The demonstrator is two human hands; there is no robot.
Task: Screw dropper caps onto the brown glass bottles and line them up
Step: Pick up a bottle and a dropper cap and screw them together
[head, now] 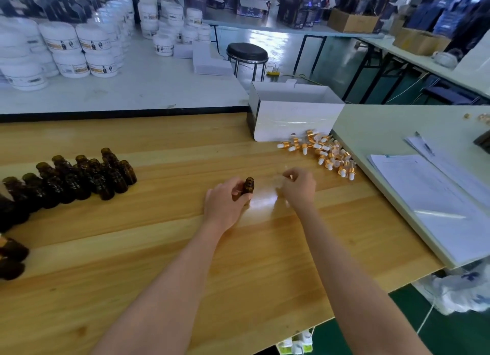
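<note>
My left hand (225, 203) grips a small uncapped brown glass bottle (248, 185), upright on the wooden table (159, 248). My right hand (298, 187) hovers just right of it, blurred, with its fingers curled around what looks like a dropper cap; a white bit shows between the fingers. A loose pile of gold-and-white dropper caps (326, 153) lies further right, by the table's edge. Several uncapped brown bottles (79, 177) stand clustered at the left. More dark bottles (12, 251) lie at the left frame edge.
An open white box (294, 116) stands behind the cap pile. A raised pale table on the right carries papers (437, 195) and a pen (424, 142). Stacked white jars (66, 47) fill the table behind. A black stool (246, 54) stands beyond.
</note>
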